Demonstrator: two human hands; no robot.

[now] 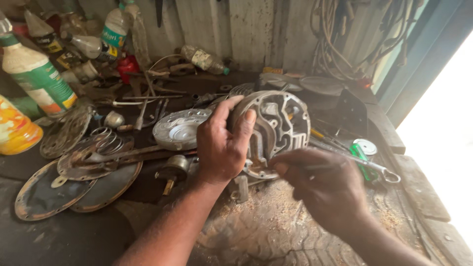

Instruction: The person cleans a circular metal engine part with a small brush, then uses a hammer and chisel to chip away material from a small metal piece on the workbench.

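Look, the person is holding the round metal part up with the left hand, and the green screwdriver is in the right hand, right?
Not quite. The left hand does hold the round metal part up, but the green screwdriver lies on the workbench. The right hand holds a thin metal tool. The head view shows it.

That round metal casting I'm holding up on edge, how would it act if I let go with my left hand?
The round metal casting looks thick and rigid, probably heavy for its size. Stood on its rim with only the left hand steadying it, it would likely tip or roll. Its grimy surface may be slippery.

The left hand [222, 148] hides the round metal housing's [278, 125] left edge.
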